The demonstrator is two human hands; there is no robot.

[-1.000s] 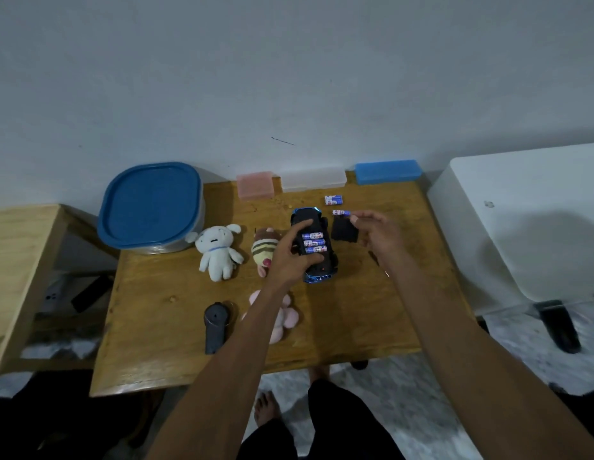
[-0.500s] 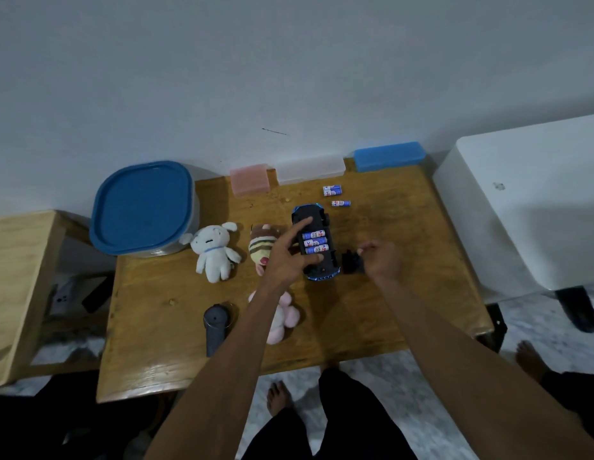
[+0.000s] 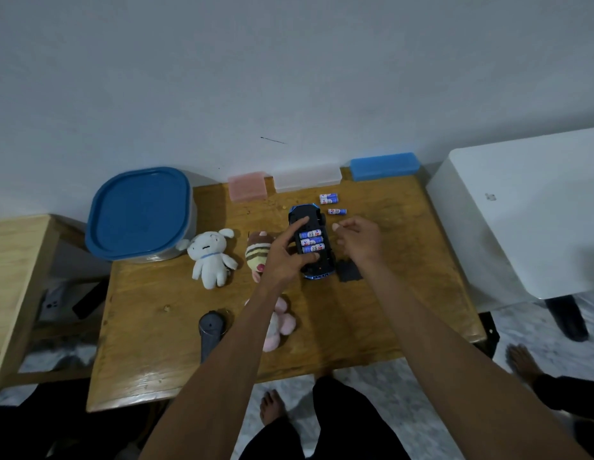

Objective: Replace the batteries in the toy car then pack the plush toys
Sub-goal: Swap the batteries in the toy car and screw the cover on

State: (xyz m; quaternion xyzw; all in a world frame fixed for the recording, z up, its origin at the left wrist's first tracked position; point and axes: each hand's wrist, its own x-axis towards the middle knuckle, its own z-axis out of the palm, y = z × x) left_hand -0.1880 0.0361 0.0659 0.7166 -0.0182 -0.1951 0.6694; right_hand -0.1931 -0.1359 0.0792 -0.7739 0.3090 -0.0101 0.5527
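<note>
My left hand (image 3: 285,257) grips the upturned blue-and-black plastic toy car (image 3: 310,245) on the wooden table (image 3: 162,343), forefinger stretched across its underside, thumb at the near edge. Three blue-and-white batteries (image 3: 310,241) sit in its open bay, right beside my fingers. My right hand (image 3: 360,242) hovers just right of the car, fingers loosely curled, holding nothing. The black battery cover (image 3: 349,271) lies below that wrist. Two spare batteries (image 3: 328,198) lie beyond my fingertips. The white plush toy (image 3: 211,257), striped plush toy (image 3: 257,254) and pink plush toy (image 3: 280,323) lie left of my grip.
</note>
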